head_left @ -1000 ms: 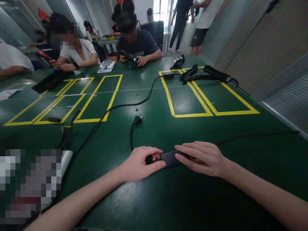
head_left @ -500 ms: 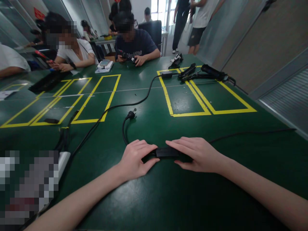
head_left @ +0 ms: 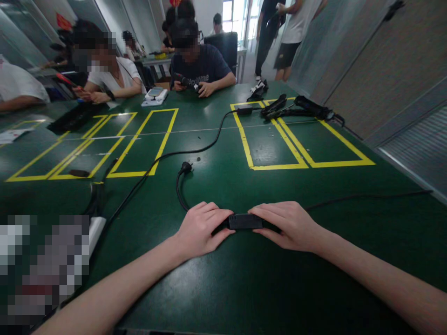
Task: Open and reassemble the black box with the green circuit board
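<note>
Black adapter (head_left: 245, 221), a single one, is grasped between our two hands, low over the near part of the desk (head_left: 216, 298); we cannot tell whether it touches the surface. The fingers of our left hand (head_left: 204, 229) pinch one end, and those of our right hand (head_left: 291, 227) pinch the other. Beyond our left hand we see one two-pin plug (head_left: 186, 167) on one short bend of cord (head_left: 178, 186); from behind our right hand one thin cable (head_left: 366, 196) runs off to the right. Farther out we count one second adapter (head_left: 244, 111) on one long cord (head_left: 195, 151), and two yellow taped frames (head_left: 279, 166) on the right. One white device (head_left: 155, 94) lies near the far edge, where two seated co-workers (head_left: 218, 63) handle things; two people (head_left: 291, 32) stand behind.
</note>
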Tool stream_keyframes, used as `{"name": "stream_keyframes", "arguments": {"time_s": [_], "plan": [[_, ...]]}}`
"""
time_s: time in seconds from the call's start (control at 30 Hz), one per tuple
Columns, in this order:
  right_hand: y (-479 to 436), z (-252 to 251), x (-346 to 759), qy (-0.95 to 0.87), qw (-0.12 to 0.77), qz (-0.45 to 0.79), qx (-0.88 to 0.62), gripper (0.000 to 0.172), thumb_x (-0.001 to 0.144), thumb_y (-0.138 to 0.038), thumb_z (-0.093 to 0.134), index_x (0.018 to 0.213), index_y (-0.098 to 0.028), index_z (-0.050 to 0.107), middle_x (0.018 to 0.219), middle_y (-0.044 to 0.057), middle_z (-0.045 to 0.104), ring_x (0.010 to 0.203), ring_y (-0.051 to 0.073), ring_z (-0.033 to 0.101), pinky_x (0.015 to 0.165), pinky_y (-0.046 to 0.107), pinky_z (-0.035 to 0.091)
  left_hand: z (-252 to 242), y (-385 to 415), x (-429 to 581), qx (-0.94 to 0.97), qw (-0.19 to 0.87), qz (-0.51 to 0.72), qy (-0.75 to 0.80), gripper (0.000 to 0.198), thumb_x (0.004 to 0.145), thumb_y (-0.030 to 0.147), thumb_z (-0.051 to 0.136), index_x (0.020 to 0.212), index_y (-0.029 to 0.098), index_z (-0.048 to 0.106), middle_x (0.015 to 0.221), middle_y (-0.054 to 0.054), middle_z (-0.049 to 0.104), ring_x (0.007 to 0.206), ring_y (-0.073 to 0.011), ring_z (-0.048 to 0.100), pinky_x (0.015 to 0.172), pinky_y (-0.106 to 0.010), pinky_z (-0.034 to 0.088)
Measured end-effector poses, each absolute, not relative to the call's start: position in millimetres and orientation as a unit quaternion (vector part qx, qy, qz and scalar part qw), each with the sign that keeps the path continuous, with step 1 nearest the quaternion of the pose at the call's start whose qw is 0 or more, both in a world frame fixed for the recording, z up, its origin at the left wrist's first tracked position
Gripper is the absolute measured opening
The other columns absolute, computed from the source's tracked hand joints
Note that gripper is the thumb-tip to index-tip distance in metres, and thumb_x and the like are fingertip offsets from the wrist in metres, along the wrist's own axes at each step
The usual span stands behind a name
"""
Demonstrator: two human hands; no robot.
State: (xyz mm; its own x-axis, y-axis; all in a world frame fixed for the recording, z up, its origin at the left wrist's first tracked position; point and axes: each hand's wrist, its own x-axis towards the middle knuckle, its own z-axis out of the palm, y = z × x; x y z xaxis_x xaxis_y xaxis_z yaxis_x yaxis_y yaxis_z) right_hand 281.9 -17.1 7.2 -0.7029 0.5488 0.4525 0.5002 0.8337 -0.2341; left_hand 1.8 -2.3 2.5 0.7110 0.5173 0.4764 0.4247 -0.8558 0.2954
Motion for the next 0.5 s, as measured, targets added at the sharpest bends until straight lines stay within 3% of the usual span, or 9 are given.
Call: {"name": "stream_keyframes", "arguments": {"time_s": [0.17,0.27,0.33,0.4,0.5], "plan": [[-18,9,279,-0.92,0.218,0.089,-0.313,0.028,0.107,-0.037,0.051,0.125,-0.017,0.06,0.105,0.009,0.078,0.081,0.019,0.076,0.065,0.027,0.055,1,0,0,0.923,0.063,0.277,0.26,0.032,0.108,0.041,0.053,0.12,0.016,0.07,0.09,-0.007,0.077,0.078,-0.0194,0.067,0.07,-0.033,0.05],[-18,8,279,-0.912,0.213,0.123,-0.33,0.024,0.107,-0.034,0.051,0.121,-0.018,0.061,0.102,0.008,0.078,0.077,0.018,0.075,0.062,0.027,0.053,2,1,2,0.92,0.06,0.286,0.263,0.033,0.107,0.042,0.056,0.119,0.015,0.071,0.094,-0.009,0.077,0.087,-0.0217,0.069,0.077,-0.035,0.053],[-16,8,281,-0.893,0.228,0.166,-0.352,0.022,0.105,-0.034,0.054,0.117,-0.019,0.063,0.099,0.008,0.078,0.076,0.019,0.074,0.063,0.027,0.053,4,1,3,0.915,0.034,0.305,0.262,0.034,0.106,0.039,0.058,0.127,0.014,0.068,0.112,-0.014,0.078,0.105,-0.0256,0.07,0.092,-0.041,0.053],[-12,8,286,-0.852,0.261,0.224,-0.394,0.023,0.103,-0.037,0.056,0.114,-0.02,0.067,0.098,0.008,0.078,0.078,0.021,0.074,0.065,0.029,0.055,5,1,3,0.902,-0.008,0.338,0.269,0.039,0.103,0.033,0.061,0.138,0.016,0.061,0.137,-0.018,0.07,0.127,-0.0303,0.063,0.11,-0.05,0.046],[1,12,301,-0.745,0.335,0.317,-0.482,0.032,0.098,-0.049,0.059,0.107,-0.021,0.071,0.085,0.006,0.075,0.069,0.021,0.069,0.059,0.03,0.053,4,1,2,0.877,-0.04,0.385,0.285,0.043,0.1,0.025,0.063,0.142,0.021,0.058,0.157,-0.017,0.054,0.145,-0.0326,0.05,0.121,-0.056,0.036]]}}
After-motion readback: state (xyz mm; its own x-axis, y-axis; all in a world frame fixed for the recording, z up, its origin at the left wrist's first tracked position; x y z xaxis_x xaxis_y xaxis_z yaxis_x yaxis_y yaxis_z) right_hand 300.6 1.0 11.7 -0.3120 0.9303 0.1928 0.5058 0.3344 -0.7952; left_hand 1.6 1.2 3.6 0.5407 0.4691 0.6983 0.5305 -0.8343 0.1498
